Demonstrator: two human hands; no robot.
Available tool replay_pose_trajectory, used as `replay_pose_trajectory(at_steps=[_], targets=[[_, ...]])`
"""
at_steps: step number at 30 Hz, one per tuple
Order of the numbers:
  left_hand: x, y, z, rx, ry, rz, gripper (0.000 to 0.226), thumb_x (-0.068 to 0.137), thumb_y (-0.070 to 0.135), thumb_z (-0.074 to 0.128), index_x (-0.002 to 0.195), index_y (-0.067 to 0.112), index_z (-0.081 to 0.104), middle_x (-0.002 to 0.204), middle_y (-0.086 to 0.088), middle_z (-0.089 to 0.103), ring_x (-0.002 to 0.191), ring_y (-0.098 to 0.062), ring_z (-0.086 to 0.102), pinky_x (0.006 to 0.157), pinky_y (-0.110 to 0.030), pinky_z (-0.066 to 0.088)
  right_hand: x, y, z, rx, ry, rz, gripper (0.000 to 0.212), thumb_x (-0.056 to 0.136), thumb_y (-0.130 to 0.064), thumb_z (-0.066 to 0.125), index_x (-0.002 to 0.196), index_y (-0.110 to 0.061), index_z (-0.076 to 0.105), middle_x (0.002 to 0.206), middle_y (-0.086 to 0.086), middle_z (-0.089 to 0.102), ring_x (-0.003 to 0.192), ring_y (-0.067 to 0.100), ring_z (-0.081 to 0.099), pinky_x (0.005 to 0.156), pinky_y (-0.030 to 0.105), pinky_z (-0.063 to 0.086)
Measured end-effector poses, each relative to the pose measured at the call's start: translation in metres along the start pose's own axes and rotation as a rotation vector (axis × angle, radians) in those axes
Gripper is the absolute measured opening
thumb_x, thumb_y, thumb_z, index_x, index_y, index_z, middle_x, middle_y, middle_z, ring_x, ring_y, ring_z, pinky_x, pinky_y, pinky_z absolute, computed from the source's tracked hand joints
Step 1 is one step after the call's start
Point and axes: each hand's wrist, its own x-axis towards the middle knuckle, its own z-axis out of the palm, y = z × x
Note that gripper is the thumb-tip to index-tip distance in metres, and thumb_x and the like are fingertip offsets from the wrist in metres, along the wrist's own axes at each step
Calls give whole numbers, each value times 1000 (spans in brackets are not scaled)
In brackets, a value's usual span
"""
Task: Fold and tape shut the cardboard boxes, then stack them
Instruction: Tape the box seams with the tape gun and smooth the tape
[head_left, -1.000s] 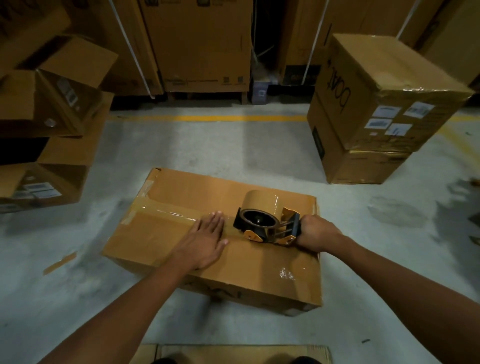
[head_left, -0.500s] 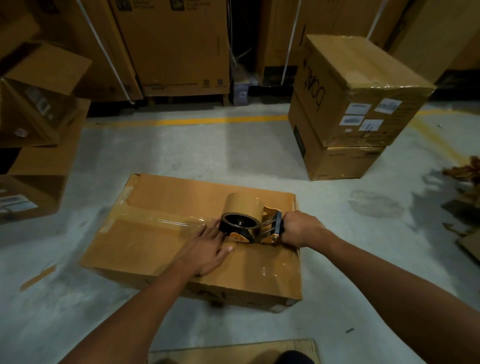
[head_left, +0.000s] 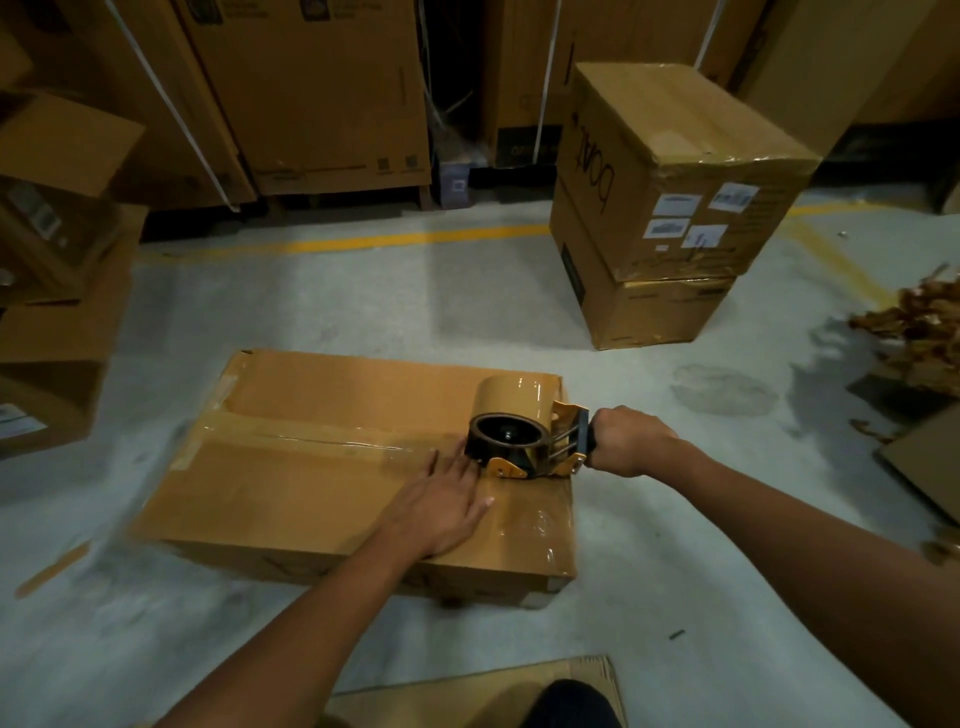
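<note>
Cardboard box lies under the flat left hand; right hand fingers grip the tape dispenser.

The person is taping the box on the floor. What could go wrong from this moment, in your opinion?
1. The left hand lies flat on the box with its fingertips right at the tape dispenser; they could get caught or nicked by it.
2. The tape near the right corner already looks wrinkled, so this strip might crease too and seal poorly.
</note>
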Motion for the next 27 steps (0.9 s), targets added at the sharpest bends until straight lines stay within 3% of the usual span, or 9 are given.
replay_pose_trajectory(at_steps=[2,5,8,11,16,22,25,27], targets=[[5,14,3,20,31,15,76,99,61,6,152,12,30,160,-11,30,151,-26,17,124,-51,3,-1,0,0,-1,-6,-1,21,87,-34,62,98,-16,62,81,0,59,78,20,61,66,31,50],[6,17,4,36,50,-12,80,98,65,4,151,13,33,158,-11,34,150,-25,21,124,-50,2,-2,1,1,-18,-11,-16,24,87,-34,62,103,-15,64,81,0,59,80,21,63,71,33,54],[5,14,5,3,46,-6,80,99,65,5,156,12,23,164,-9,20,154,-22,6,125,-48,0,-4,4,-2,-37,-6,-30,25,88,-33,61,103,-14,64,81,0,58,80,21,62,70,34,54],[7,13,6,-36,23,1,80,97,66,4,159,16,0,166,-3,-9,151,-16,-19,125,-46,-2,-10,20,-7,-45,-12,-6,27,87,-34,62,103,-13,64,84,1,59,79,21,60,66,32,51],[9,12,7,-34,-9,1,78,98,66,6,154,18,-17,162,1,-23,149,-14,-22,125,-48,3,-23,52,-11,18,-26,31,21,87,-35,64,93,-18,55,85,3,59,79,23,59,64,29,43],[12,44,-10,-60,-57,-82,100,90,80,10,157,9,-9,163,-9,-19,151,-25,-17,124,-53,1,-24,54,-8,42,-12,25,20,85,-33,64,94,-17,57,84,3,59,81,23,61,65,30,46],[21,83,-10,-103,-11,-51,102,87,84,9,159,12,12,166,-13,6,154,-27,-1,123,-54,0,-23,55,-6,54,-24,19,19,83,-31,66,94,-16,59,83,3,60,81,23,62,65,30,47],[25,100,-7,-141,33,-85,105,83,87,5,158,15,17,166,-13,12,154,-27,4,123,-54,-5,-23,57,-4,77,-31,15,18,83,-29,67,92,-17,59,83,3,60,79,22,61,63,29,45]])
